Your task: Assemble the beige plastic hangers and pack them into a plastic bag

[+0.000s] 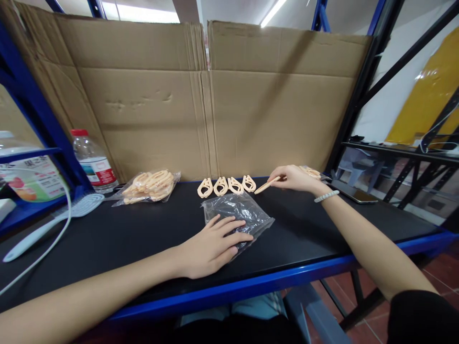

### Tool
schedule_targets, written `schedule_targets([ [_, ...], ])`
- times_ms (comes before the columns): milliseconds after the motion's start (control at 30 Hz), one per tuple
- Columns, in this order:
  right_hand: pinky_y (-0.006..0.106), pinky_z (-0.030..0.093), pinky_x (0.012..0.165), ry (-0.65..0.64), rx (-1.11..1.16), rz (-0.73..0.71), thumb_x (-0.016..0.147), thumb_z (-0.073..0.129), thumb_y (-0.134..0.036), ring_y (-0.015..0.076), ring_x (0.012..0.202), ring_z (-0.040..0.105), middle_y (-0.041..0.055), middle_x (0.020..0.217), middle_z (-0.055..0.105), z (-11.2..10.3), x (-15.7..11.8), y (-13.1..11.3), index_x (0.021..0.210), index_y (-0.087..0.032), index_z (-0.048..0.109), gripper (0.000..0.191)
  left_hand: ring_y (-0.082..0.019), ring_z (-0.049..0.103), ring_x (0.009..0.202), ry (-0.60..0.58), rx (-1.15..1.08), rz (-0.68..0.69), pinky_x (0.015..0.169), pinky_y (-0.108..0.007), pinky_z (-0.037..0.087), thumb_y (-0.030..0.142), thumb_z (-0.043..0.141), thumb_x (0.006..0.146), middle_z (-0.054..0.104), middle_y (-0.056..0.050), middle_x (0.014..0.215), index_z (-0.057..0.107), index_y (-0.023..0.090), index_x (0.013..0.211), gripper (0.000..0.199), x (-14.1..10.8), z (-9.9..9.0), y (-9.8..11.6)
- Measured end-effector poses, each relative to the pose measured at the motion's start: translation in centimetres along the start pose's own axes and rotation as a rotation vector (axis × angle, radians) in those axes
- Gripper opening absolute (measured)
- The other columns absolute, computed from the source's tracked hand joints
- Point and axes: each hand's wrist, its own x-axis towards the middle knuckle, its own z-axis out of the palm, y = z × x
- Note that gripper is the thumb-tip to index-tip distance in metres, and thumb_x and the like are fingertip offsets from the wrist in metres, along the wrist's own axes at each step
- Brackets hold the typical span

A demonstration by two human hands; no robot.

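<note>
My left hand (pixel 215 246) lies flat on a clear plastic bag (pixel 247 210), its fingers spread over the near part of the film. The bag looks flat. Beyond it, several large beige plastic clothes pegs (pixel 220 186) lie in a row on the black tabletop (pixel 150 234). At the right end of that row, my right hand (pixel 292 177) pinches one more beige clothes peg (pixel 267 184), seen edge-on and slanting down toward the table. Whether its tip touches the surface I cannot tell.
A filled bag of pegs (pixel 150 186) sits left; another bag (pixel 311 172) is partly hidden behind my right hand. A red-capped bottle (pixel 93 162), pale fly swatter (pixel 68 215) and white cable (pixel 64 229) lie left. A phone (pixel 355 193) rests right. Cardboard (pixel 272 105) closes the back.
</note>
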Motion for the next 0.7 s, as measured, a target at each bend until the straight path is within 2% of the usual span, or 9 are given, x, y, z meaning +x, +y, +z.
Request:
schedule_targets([
  [100,0.021,0.04,0.051,0.126,0.063,-0.012,0.079,0.061,-0.036,0.0112,0.057,0.056,0.0031,0.069,0.066,0.4,-0.1,-1.3,0.084,-0.017,0.069,0.021,-0.032,0.023,0.137,-0.044,-0.01,-0.003,0.109,-0.062,0.012,0.038,0.033,0.096,0.029,0.0,0.15,0.037,0.04,0.137,0.042,-0.1,0.1,0.0],
  [233,0.02,0.038,0.045,0.203,0.232,-0.047,0.08,0.062,-0.041,0.0079,0.048,0.051,0.002,0.066,0.064,0.2,-1.0,-3.9,0.086,-0.016,0.067,0.027,-0.032,0.021,0.138,-0.051,0.032,0.01,0.109,-0.062,0.011,0.035,0.033,0.096,0.026,0.001,0.151,0.04,0.041,0.135,0.041,0.0,0.0,0.1],
  [333,0.02,0.041,0.045,0.079,0.342,-0.093,0.076,0.066,-0.044,0.0089,0.051,0.053,0.0026,0.07,0.064,-0.3,-1.9,-5.7,0.09,-0.016,0.067,0.032,-0.03,0.027,0.136,0.001,0.077,0.071,0.111,-0.057,0.014,0.029,0.037,0.094,0.033,-0.002,0.148,0.044,0.037,0.133,0.041,0.2,-0.1,0.2],
  [433,0.022,0.046,0.053,-0.118,0.372,-0.172,0.071,0.071,-0.043,0.0125,0.062,0.059,0.0046,0.078,0.065,-0.8,-2.5,-6.9,0.085,-0.017,0.07,0.03,-0.028,0.035,0.13,0.036,0.102,0.134,0.11,-0.05,0.024,0.026,0.04,0.091,0.041,-0.004,0.142,0.048,0.033,0.132,0.042,0.4,-0.1,0.3],
  [500,0.023,0.048,0.059,-0.203,0.342,-0.243,0.071,0.072,-0.04,0.0143,0.069,0.061,0.0047,0.079,0.065,-1.0,-2.8,-7.3,0.082,-0.017,0.071,0.025,-0.027,0.039,0.127,0.044,0.1,0.146,0.108,-0.046,0.03,0.025,0.041,0.091,0.043,-0.005,0.14,0.048,0.03,0.132,0.042,0.5,-0.1,0.3],
  [567,0.024,0.048,0.062,-0.224,0.317,-0.309,0.073,0.071,-0.037,0.0139,0.07,0.06,0.0043,0.078,0.065,-1.0,-2.9,-7.5,0.081,-0.017,0.071,0.022,-0.027,0.041,0.126,0.057,0.095,0.152,0.106,-0.044,0.033,0.025,0.041,0.091,0.044,-0.006,0.139,0.048,0.028,0.132,0.042,0.5,0.0,0.3],
  [700,0.022,0.045,0.059,-0.141,0.325,-0.427,0.075,0.071,-0.033,0.0117,0.066,0.057,0.0041,0.075,0.063,-1.0,-2.9,-7.8,0.079,-0.015,0.069,0.018,-0.027,0.04,0.126,0.087,0.11,0.178,0.107,-0.044,0.033,0.024,0.042,0.09,0.045,-0.009,0.138,0.048,0.021,0.131,0.042,0.5,0.1,0.2],
])
